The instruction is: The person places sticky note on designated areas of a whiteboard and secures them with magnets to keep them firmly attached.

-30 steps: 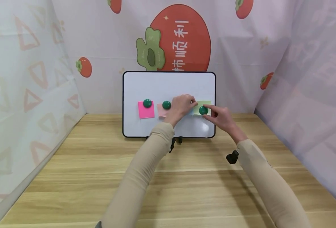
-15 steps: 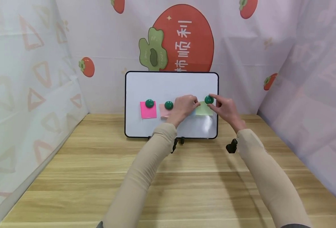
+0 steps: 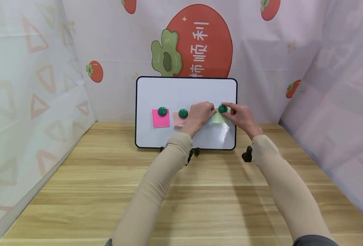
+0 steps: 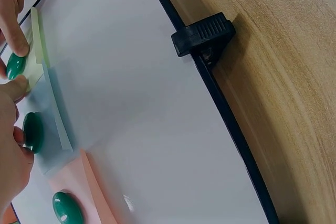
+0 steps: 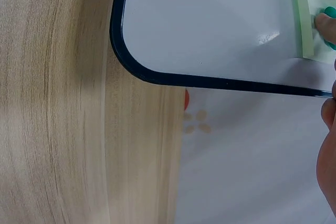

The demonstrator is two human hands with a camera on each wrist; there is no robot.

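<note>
A whiteboard [image 3: 172, 92] in a black frame stands upright. My right hand [image 3: 241, 116] pinches a round green magnet [image 3: 223, 108] between thumb and finger at the top of a light green sticky note [image 3: 218, 119]. My left hand [image 3: 200, 114], fingers curled, holds that note by its upper left corner against the board. In the left wrist view a blue sticky note [image 4: 46, 100] lies beside the green one, with another green magnet [image 4: 34, 131] on it touching my curled fingers. To the left are a hot pink note [image 3: 161, 120] and a pale pink note [image 3: 177, 121], each under a green magnet.
Black clip feet [image 4: 202, 35] support the board's lower edge on the wooden table [image 3: 200, 205]. Behind it hangs a white cloth with a large red persimmon print [image 3: 212, 41]. Pale cloth walls [image 3: 30, 102] flank the table.
The green magnet in my right hand has moved from low on the light green note up above it, then slightly left and down onto its top edge. My left hand stays at the note.
</note>
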